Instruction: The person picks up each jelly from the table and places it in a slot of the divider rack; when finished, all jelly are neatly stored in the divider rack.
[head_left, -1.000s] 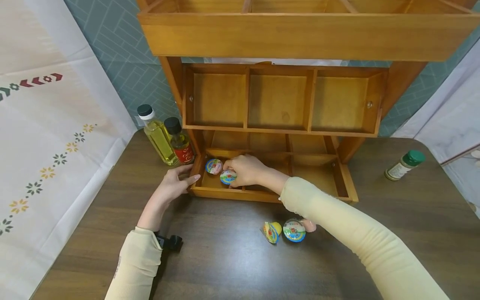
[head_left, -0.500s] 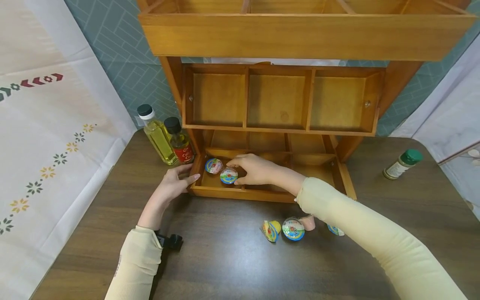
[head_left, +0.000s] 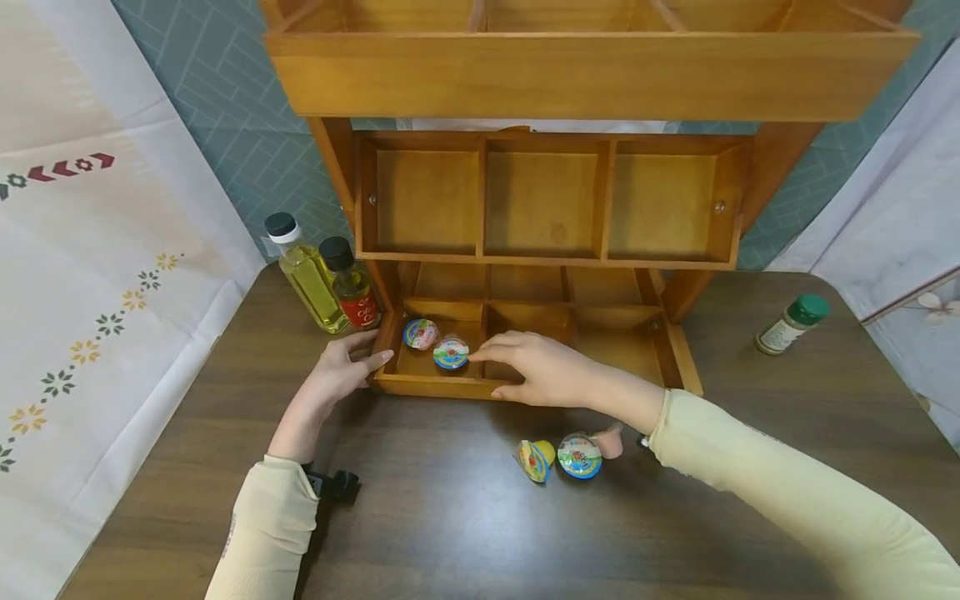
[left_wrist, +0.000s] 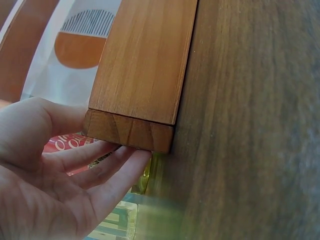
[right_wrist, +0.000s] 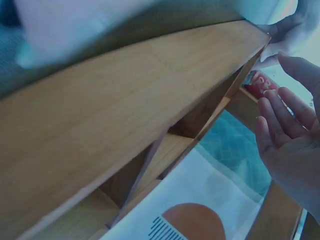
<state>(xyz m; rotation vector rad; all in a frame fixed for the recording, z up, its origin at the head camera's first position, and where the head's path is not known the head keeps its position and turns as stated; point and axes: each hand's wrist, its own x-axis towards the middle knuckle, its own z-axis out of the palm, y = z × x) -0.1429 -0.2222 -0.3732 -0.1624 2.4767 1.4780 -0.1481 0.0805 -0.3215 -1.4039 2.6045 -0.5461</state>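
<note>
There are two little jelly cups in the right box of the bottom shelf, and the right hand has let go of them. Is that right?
Not quite. The two jelly cups sit in the left compartment of the bottom shelf, not the right one. The head view shows it. The right hand is indeed open, holding nothing.

Two oil bottles [head_left: 326, 283] beside my rack's left; green-capped spice jar [head_left: 791, 324] far right on table [head_left: 450, 517].
</note>
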